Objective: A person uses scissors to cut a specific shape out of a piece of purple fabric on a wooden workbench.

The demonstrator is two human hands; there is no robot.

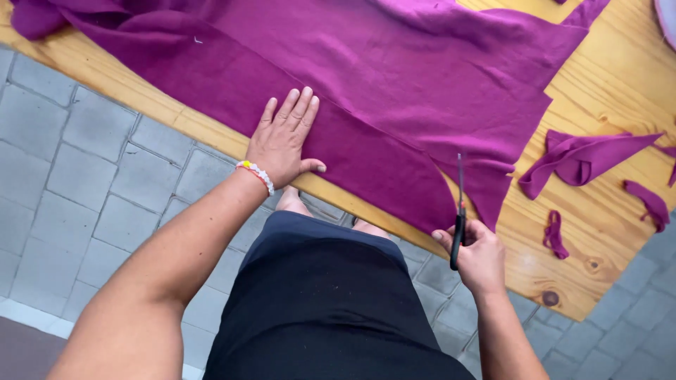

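Right hand grips scissors cutting magenta fabric; left hand presses it, fingers together.

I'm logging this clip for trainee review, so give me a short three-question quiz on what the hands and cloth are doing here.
1. True or false: the left hand lies flat on the magenta fabric.
2. What does the right hand hold? A) scissors B) chalk C) tape
3. Where do the cut scraps lie?

Key: 1 true. 2 A, the black-handled scissors. 3 On the wooden table, right of the fabric.
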